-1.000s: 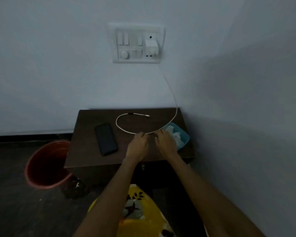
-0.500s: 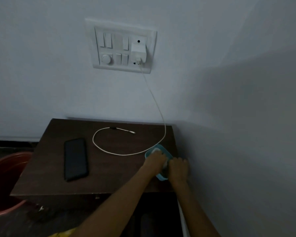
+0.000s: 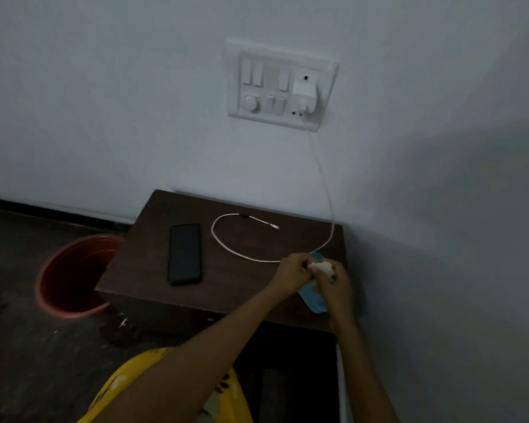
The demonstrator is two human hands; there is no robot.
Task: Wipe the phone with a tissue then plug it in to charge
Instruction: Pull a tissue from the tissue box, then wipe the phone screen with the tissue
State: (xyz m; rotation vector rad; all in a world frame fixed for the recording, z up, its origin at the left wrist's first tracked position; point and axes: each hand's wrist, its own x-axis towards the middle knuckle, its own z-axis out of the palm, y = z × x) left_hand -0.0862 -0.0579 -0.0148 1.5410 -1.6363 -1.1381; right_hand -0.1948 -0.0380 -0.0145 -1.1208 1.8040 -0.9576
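Observation:
A black phone lies flat, screen up, on the left part of a dark wooden table. A white charging cable loops across the table, its free plug lying near the middle back, and runs up to a white charger in the wall socket. At the table's right front, my left hand and my right hand pinch a white tissue between them, just above a blue tissue pack. Both hands are well to the right of the phone.
A white switchboard is on the wall above the table. An orange bucket stands on the dark floor left of the table. A grey wall closes in the right side. Yellow patterned clothing shows at the bottom.
Both hands went from the table's front middle to the blue pack at the right and have lifted a white tissue out of it. The view has shifted; phone and cable lie unmoved.

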